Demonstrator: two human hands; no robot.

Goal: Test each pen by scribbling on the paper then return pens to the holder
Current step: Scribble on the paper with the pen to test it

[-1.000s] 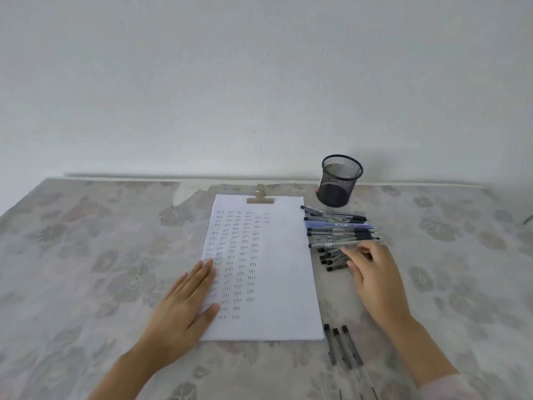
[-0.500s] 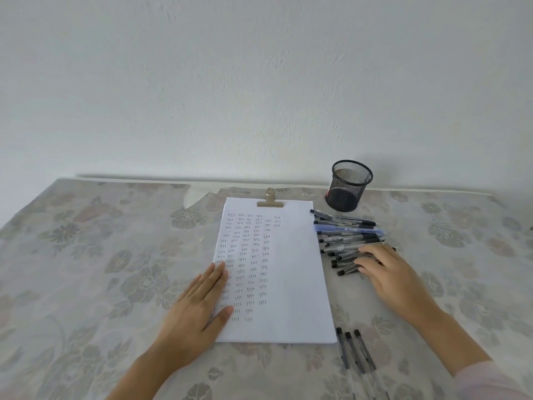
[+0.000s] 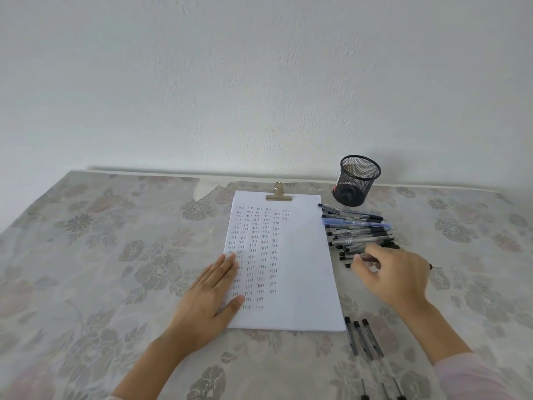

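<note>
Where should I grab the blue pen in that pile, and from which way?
Probably pinch the blue pen at mid-barrel, coming straight down from above. It lies flat and crosswise, with other pens packed close along both long sides, so a sideways reach would likely bump them.

Pale textured wall (image 3: 259, 82) behind a floral-clothed table (image 3: 86, 255), seemingly daylit.

Illumination even, soft and fairly bright, cool in tone; no glare noted. Faint shadows under the right hand (image 3: 395, 277) and along the far edge of the counter (image 3: 115, 226). Wide-angle distortion bows that edge. Right fingertips (image 3: 358, 259) slightly motion-blurred; lower corners soft.
</note>
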